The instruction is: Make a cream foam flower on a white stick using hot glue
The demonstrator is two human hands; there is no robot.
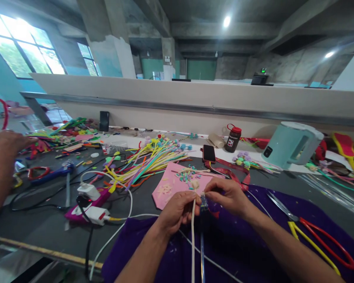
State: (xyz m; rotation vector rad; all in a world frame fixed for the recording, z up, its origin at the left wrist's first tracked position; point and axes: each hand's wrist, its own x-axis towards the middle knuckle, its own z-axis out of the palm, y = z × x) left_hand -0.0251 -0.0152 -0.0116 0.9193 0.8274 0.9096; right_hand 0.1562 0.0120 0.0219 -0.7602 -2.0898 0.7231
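My left hand [181, 208] is closed around a cream pipe cleaner [192, 243], which hangs down toward me. Just right of it, my right hand [224, 192] pinches with thumb and forefinger; whatever is between the tips is too small to make out. Beyond my fingers lies a pink sheet [162, 196] bearing small cream cut pieces [165, 189] and a heap of teal and purple bits [188, 173]. A cream tuft [195, 184] shows just above my left fingertips; whether it joins the stem I cannot tell. Dark purple cloth [144, 247] spreads beneath my hands.
Scissors [297, 220] lie on the cloth at right. Coloured pipe cleaners [153, 161] are piled left of centre, near a power strip [102, 198] with cables. A phone [209, 153], bottle [233, 139] and kettle [289, 145] stand or lie behind. Another person's arm [1, 169] reaches in at left.
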